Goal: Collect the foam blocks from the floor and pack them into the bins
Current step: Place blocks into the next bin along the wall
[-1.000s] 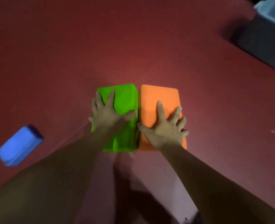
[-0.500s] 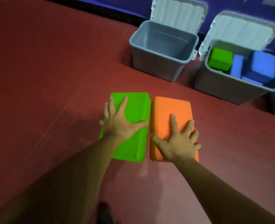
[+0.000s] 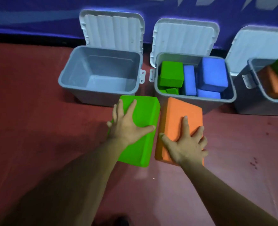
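My left hand (image 3: 127, 128) grips a green foam block (image 3: 143, 110) from above, thumb on its right edge, fingers over the left edge. Beside it, my right hand (image 3: 186, 145) grips an orange foam block (image 3: 175, 115) the same way. Both blocks are held off the red floor, just in front of the bins. The left grey bin (image 3: 64, 74) holds nothing. Green and blue blocks fill the middle bin (image 3: 231, 95). The right bin (image 3: 255, 82), cut off by the frame edge, holds orange and green blocks.
All three bins stand with their white lids (image 3: 112, 30) open, leaning back against a blue wall (image 3: 37, 17). Red floor (image 3: 29, 119) stretches to the left and right of my arms. Dark spots mark the floor at the right (image 3: 254, 162).
Both blocks were lifted from the floor and carried toward the bins, which now lie directly ahead. The blue block on the floor has left the view.
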A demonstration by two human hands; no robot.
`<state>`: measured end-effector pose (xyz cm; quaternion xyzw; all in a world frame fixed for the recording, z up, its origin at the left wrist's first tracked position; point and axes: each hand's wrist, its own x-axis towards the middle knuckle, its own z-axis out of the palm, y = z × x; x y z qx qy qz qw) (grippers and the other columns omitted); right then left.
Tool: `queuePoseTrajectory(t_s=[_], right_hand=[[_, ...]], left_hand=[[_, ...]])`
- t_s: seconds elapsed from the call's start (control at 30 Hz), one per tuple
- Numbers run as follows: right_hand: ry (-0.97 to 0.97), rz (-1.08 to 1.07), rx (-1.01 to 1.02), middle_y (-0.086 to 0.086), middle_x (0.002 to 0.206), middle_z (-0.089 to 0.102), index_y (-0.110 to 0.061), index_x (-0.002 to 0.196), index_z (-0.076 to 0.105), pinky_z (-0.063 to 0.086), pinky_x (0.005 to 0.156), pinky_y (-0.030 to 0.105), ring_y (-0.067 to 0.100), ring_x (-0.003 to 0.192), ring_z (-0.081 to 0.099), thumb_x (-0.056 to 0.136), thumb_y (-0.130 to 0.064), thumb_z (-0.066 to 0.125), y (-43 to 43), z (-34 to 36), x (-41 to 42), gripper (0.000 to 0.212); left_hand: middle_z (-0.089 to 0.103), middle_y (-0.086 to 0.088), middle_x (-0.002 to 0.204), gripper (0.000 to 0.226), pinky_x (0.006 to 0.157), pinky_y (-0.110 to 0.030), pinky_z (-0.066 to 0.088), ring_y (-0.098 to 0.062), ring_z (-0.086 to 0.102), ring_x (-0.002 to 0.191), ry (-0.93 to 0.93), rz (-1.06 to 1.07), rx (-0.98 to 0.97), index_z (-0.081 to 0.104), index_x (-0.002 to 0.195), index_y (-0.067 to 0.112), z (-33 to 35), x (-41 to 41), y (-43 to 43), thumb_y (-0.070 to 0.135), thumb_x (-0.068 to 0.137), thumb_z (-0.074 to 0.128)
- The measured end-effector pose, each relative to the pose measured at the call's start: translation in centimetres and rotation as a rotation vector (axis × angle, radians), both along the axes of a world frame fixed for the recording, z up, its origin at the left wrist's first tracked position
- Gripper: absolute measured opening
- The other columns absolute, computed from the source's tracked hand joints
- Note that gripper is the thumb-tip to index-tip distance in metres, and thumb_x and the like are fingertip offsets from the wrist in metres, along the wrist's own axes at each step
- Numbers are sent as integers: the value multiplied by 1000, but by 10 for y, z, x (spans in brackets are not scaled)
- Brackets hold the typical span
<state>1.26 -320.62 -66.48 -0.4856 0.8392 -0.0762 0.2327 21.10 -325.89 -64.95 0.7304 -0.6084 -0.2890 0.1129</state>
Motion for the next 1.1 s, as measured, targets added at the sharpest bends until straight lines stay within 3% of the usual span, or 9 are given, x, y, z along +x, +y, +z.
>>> queuePoseTrajectory(t_s=[0.3,0.53,0.63,0.8,0.97,1.1], right_hand=[[22,-163,-105,11,168,0,-58,152,-8,23,109,68,44,148,13,66,-90,56,-169,2,-148,113],[-13,-158,-116,13,168,2,-56,153,-4,22,112,69,44,148,12,67,-88,58,-308,-37,-241,111],[-5,-135,-113,12,168,2,-58,153,-3,21,114,69,44,150,10,65,-90,56,-346,-41,-265,111],[-13,-31,-43,12,169,-5,-58,153,-3,18,113,67,43,152,4,68,-94,51,-400,-50,-279,107],[15,71,85,10,169,-10,-56,155,-1,10,115,69,42,153,-9,70,-98,37,-428,-77,-265,102],[43,134,70,13,169,-9,-55,155,-4,6,117,69,42,154,-10,76,-94,39,-430,-81,-250,98]], left_hand=[[-14,10,167,120,117,-64,15,-16,-11,154,39,-131,12,8,155,55,-12,-164,-190,84,57,72],[-14,3,169,123,117,-64,20,-22,-12,155,-89,-87,-6,8,157,49,-56,-260,-335,88,56,68],[-15,3,169,115,116,-65,18,-22,-12,155,-86,-46,48,11,158,44,-67,-289,-383,92,64,58],[-4,7,170,73,119,-59,15,-20,-1,156,-69,-14,38,23,159,36,-88,-310,-416,73,96,30],[1,6,170,65,120,-52,13,-19,7,155,-75,-25,6,25,159,35,-105,-297,-417,66,101,26],[3,6,170,66,122,-52,12,-20,8,155,-87,9,-9,22,159,36,-108,-269,-404,66,101,24]])
